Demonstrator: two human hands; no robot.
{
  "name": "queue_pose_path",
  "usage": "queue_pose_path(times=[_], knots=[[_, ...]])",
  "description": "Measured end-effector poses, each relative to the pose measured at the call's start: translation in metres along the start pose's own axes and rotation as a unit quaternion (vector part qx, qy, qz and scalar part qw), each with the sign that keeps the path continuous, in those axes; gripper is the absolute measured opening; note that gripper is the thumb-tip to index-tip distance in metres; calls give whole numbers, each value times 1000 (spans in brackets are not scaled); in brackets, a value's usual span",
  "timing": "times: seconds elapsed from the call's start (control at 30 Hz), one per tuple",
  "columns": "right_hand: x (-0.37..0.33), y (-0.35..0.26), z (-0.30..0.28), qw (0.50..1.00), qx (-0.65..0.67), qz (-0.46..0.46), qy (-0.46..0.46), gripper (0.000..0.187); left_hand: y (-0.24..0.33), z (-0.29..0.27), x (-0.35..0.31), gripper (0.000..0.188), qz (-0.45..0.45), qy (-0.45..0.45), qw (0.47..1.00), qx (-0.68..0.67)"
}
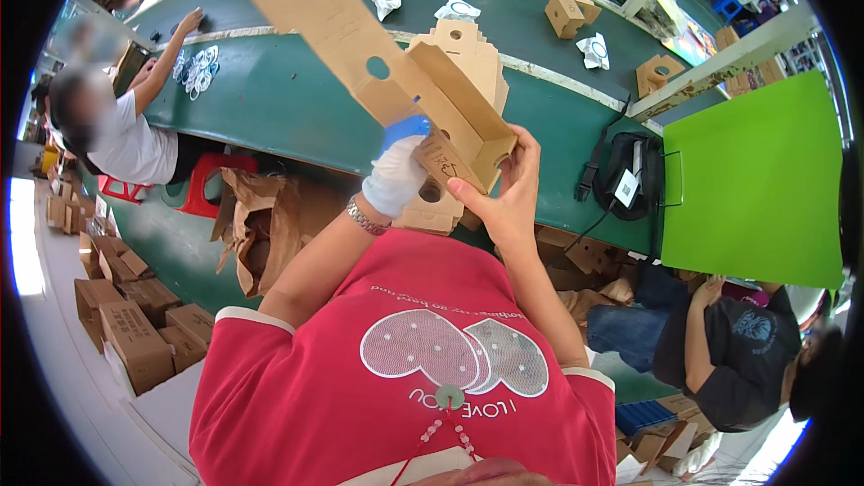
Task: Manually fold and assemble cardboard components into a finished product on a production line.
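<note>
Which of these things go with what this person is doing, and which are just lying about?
Seemingly in use:
partly folded cardboard box, held by left hand and right hand
cardboard pieces behind it

Probably just lying about:
black pouch
green board
floor cartons

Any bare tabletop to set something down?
Green table: left of the flat cardboard toward the ring pile; right of it, up to the black bag. Crowded: straight ahead, with the held carton above that cardboard.
</note>
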State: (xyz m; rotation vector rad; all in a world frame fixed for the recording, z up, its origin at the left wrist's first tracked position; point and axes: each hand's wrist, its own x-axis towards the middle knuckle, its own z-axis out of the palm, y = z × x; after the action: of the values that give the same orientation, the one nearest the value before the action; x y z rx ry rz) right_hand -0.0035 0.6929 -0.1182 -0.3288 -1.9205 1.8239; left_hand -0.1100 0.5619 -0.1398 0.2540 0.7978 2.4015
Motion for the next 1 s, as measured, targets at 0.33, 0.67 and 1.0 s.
queue_pose_path(times=[0.33, 0.67, 1.0], knots=[[-19, 22, -14, 960, 218, 158, -78, 55, 0, -32, -35, 70, -215, -77, 967, 110], [-42, 19, -9, 987, -22, 95, -124, 35, 27, -2, -69, 38, -3, -62, 857, 512], [-27, 35, 21, 991, 38, 109, 62, 25, -6, -28, -54, 44, 217, 43, 806, 550]])
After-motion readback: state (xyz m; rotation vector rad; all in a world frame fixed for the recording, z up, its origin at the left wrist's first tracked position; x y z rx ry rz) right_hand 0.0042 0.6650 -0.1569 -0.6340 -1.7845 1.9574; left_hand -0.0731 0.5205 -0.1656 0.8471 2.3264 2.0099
